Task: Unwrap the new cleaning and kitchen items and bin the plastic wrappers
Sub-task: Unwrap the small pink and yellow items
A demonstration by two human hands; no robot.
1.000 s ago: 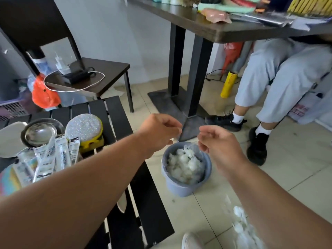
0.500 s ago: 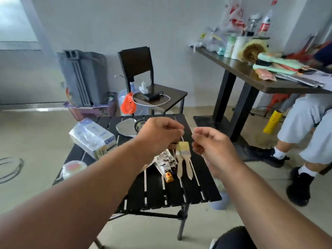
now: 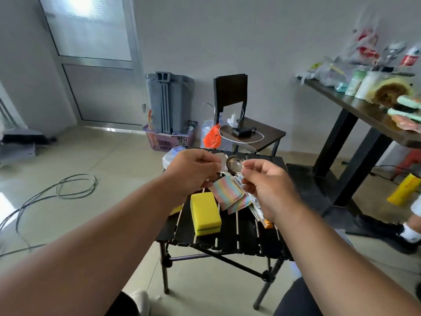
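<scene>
My left hand [image 3: 193, 171] and my right hand [image 3: 267, 187] hover side by side over the far half of the black slatted table [image 3: 227, 244]. Both have curled fingers with the tips pressed together, and I see nothing between them. Below them lie a bare yellow sponge [image 3: 205, 213] and rainbow-striped cloths [image 3: 229, 196]. A metal bowl [image 3: 233, 164] shows between the two hands. Printed packets [image 3: 256, 207] stick out from under my right hand. A clear wrapped pack [image 3: 168, 158] is partly hidden behind my left hand.
A dark chair [image 3: 250, 135] carrying a charger and cable stands just behind the table. A tall dark table [image 3: 355, 110] loaded with goods is at the right, with a seated person's shoe [image 3: 385, 229] near its base. A cable [image 3: 75, 185] loops over the floor on the left.
My view swung up from the wrapper-filled bin on the floor to the slatted table. Both hands kept the same pinched pose.
</scene>
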